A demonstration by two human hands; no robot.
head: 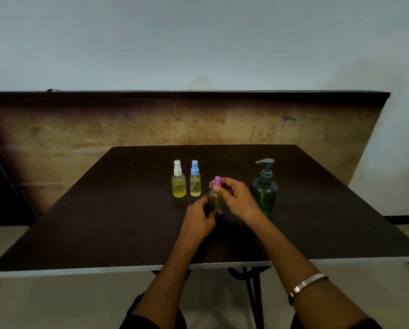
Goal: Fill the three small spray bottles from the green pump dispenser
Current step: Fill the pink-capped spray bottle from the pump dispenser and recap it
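Note:
Two small spray bottles stand side by side near the table's middle, both holding yellow liquid: one with a white cap (179, 180) and one with a blue cap (195, 179). A third small bottle (215, 200) with a purple cap (217, 181) is upright in front of them. My left hand (200, 216) grips its body from the left. My right hand (238, 198) pinches the purple cap from the right. The green pump dispenser (264, 188) stands just right of my right hand, partly hidden by it.
The dark table (103, 222) has a pale front edge close to me. A brown wooden board (80, 129) leans against the wall behind it. Black table legs (253, 293) show below the front edge.

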